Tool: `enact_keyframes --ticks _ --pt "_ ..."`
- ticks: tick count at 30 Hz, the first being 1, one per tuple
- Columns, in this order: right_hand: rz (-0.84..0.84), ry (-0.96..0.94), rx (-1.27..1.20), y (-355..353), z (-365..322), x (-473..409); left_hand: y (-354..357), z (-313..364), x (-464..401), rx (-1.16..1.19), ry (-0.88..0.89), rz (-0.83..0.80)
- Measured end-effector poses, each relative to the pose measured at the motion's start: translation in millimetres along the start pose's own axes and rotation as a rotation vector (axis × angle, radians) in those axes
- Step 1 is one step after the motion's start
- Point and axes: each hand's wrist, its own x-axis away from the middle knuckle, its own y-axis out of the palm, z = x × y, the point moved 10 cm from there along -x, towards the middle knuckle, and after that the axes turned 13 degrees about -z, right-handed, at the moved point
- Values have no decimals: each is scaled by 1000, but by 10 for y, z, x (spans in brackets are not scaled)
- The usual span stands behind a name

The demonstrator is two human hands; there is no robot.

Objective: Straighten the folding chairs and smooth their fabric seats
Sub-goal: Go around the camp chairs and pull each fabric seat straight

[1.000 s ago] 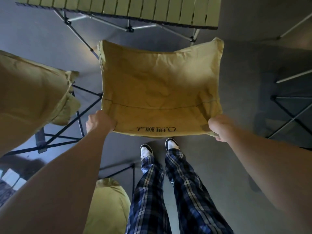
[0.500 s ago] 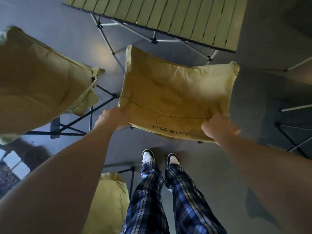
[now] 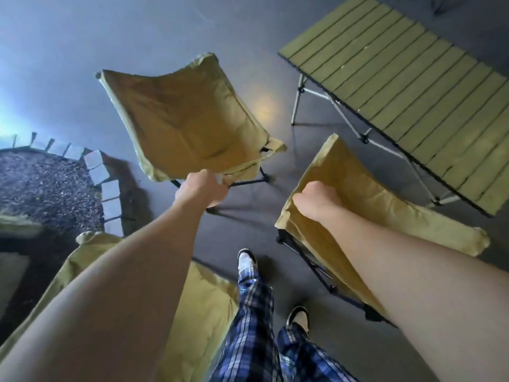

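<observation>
Our left grip clutches the front edge of one tan canvas folding chair; our right grip clutches another chair's fabric.

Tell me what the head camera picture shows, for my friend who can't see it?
A person's left hand grips the front edge of one tan folding chair, while the right hand grips the fabric edge of a second chair beside it. A green slatted table stands behind, and plaid trouser legs show below.
</observation>
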Motion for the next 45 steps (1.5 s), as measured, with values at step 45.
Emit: enact_keyframes --ticks 45 --pt "-243 261 427 285 -439 -1624 685 541 -1886 958 -44 -337"
